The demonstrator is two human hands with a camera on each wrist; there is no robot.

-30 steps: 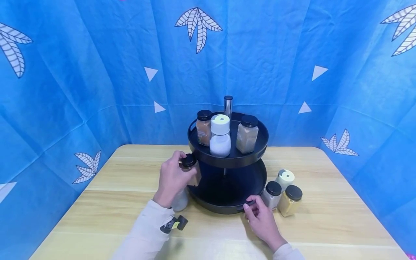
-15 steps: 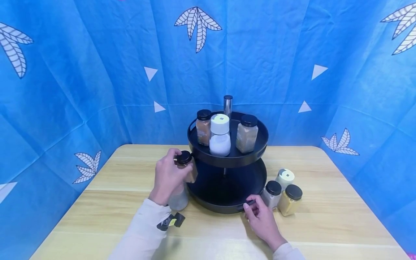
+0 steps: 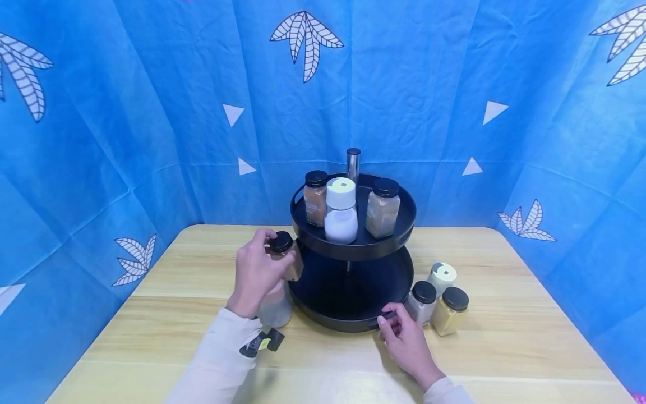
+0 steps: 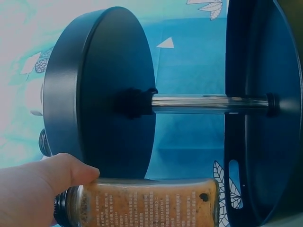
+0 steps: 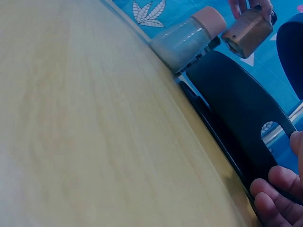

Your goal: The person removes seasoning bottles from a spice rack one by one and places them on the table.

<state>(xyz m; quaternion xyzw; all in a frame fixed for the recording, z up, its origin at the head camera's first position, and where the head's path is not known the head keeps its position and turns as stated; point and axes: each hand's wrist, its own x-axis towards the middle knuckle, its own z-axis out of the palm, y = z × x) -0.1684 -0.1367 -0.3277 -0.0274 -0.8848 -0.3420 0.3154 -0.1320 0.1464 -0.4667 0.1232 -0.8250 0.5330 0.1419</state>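
My left hand (image 3: 256,275) grips a spice jar (image 3: 292,266) with a black lid and orange-brown contents, held up beside the left edge of a black two-tier rack. In the left wrist view the jar (image 4: 147,203) shows printed text along its side, and the thumb lies over it near the lid. My right hand (image 3: 406,342) pinches the rim at the handle cutout of the lower tray (image 3: 333,324); in the right wrist view the fingers (image 5: 284,179) are at that tray's wall (image 5: 232,99). On the upper tray (image 3: 348,251) stand two black-lidded jars and a white-capped bottle (image 3: 341,210).
Right of the rack stand a white-capped bottle (image 3: 444,276), a black-lidded jar of pale contents (image 3: 421,303) and one of yellow contents (image 3: 451,315). A shaker with a pinkish cap (image 5: 187,40) stands left of the lower tray. Blue cloth (image 3: 419,84) surrounds the table.
My left hand has moved a little left and up with the spice jar, away from the rack. The right hand stays at the lower tray's rim.
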